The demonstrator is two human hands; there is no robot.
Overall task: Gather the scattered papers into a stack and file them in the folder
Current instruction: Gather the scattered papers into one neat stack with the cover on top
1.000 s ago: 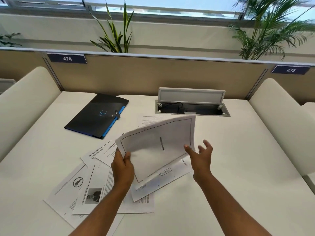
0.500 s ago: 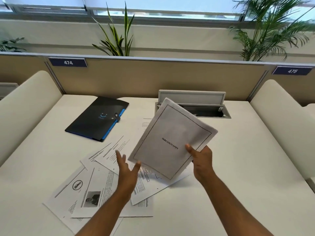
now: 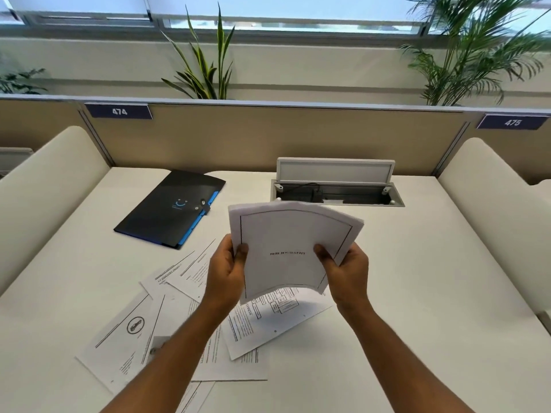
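Head view runs from a cream side panel (image 3: 44,186) at the far left, past a tan partition (image 3: 268,135) carrying a dark blue tag reading "474" (image 3: 119,111), with a snake plant (image 3: 205,61) rising behind it. On the white desk (image 3: 432,278) below the tag lies a closed black folder (image 3: 170,208) with blue edging, a small light blue logo on its cover and a strap closure at its right edge; the logo is too small to read. Nearer the viewer, scattered papers (image 3: 143,332) overlap on the desk: 1 shows a circled car symbol, another a flow diagram of boxes, and the rest carry lines of print too fine to read. Above them, off the desk, the left hand (image 3: 226,272) grips the left edge of a held sheaf of papers (image 3: 286,248), thumb on the front. The top page has a thin black border and 1 word at its middle, turned upside down and blurred, so it cannot be read. The right hand (image 3: 346,269) grasps the sheaf's right edge, thumb also on the front, and the pages bow upward between the hands. Behind the sheaf a desk cable box (image 3: 337,192) stands with its lid raised. Farther right, a tag reads "475" (image 3: 512,122), a palm (image 3: 477,49) stands behind it, and another cream panel (image 3: 501,222) closes the right side.
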